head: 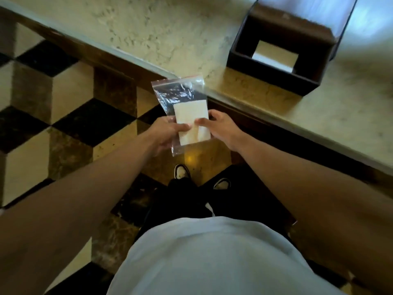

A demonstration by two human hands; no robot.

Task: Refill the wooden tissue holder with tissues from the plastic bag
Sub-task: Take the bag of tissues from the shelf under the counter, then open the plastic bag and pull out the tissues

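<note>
A clear plastic bag (180, 92) with a red zip strip along its top holds a folded stack of white tissues (191, 111) in its lower half. Both hands grip it over the floor, just in front of the counter edge. My left hand (165, 133) pinches its lower left side, thumb on the front. My right hand (221, 126) pinches its lower right side. The dark wooden tissue holder (251, 60) stands on the counter up and to the right, apart from the bag, its square opening showing a pale surface inside.
The mottled cream stone counter (170, 28) runs diagonally with a dark wooden edge (106, 58). Below is a floor of black, cream and brown cube-pattern tiles (70, 122). My shoes (181, 171) and dark trousers show beneath the bag.
</note>
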